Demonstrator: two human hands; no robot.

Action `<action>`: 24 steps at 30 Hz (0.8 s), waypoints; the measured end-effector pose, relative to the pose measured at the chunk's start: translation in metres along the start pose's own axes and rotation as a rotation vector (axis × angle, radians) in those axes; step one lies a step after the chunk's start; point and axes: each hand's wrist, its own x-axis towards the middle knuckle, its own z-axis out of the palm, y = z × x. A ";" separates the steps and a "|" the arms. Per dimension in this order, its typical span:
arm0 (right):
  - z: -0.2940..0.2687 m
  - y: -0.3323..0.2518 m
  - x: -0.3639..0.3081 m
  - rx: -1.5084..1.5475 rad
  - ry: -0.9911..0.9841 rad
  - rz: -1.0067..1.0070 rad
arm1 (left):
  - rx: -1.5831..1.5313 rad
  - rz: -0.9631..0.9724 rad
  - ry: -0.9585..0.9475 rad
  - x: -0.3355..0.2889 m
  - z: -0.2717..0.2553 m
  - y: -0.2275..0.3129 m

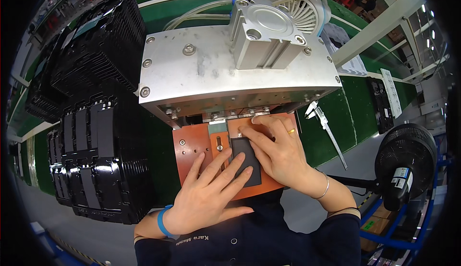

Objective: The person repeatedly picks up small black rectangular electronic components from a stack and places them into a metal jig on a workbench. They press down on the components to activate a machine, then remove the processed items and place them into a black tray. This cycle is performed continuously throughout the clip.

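Note:
A dark grey rectangular flat panel lies on an orange-red fixture plate below a metal press. My left hand is open, its fingers spread, with fingertips resting on the panel's left side and the plate beside it. My right hand curls over the panel's far right edge. Its fingertips are bent close together at a small silvery tab at the panel's far end, and part of that tab is covered by them. An orange slotted block with a screw stands left of the panel.
The silver press body with a square cylinder overhangs the plate. Stacked black trays stand at left. A caliper lies on the green mat at right, near a black fan. A white round fan sits behind.

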 end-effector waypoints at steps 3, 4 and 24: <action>0.001 0.001 -0.002 0.034 0.009 -0.007 | 0.001 0.001 0.001 0.000 0.000 0.000; 0.001 0.001 -0.002 0.035 -0.004 -0.020 | 0.000 0.001 0.002 0.000 0.000 0.000; -0.021 -0.024 -0.045 0.239 -0.187 0.002 | -0.147 -0.031 0.147 -0.020 -0.008 -0.016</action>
